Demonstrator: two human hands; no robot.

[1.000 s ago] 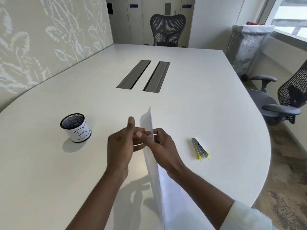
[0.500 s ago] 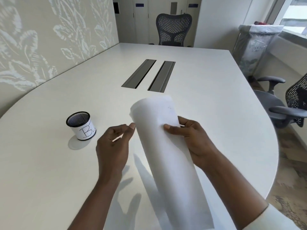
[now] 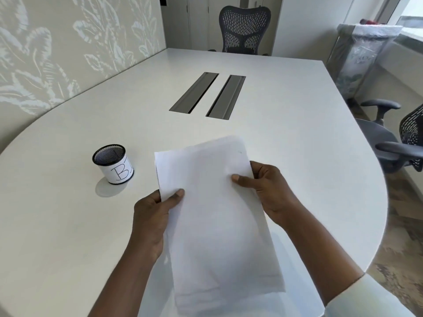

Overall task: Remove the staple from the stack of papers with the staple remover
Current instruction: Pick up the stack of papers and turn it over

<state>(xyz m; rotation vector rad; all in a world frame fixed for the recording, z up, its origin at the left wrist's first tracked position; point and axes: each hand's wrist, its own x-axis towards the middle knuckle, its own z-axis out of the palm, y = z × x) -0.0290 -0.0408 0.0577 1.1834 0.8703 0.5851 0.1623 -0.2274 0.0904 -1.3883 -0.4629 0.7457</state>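
the stack of papers (image 3: 212, 202) is held above the counter (image 3: 297, 133), face up, likely so its top corner can be checked for the staple, too small to tell. left hand (image 3: 151, 216) pinches the left edge, right hand (image 3: 267, 186) the right. the staple remover is not visible. a mesh cup (image 3: 112, 163) stands left.

2 hands (image 3: 151, 221) (image 3: 272, 191), 1 paper stack (image 3: 215, 216), 1 cup (image 3: 113, 164), 2 chairs (image 3: 245, 30) (image 3: 393, 143).

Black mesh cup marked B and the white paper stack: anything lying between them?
Nothing: the head view shows only bare white table between the black mesh cup and the white paper stack.
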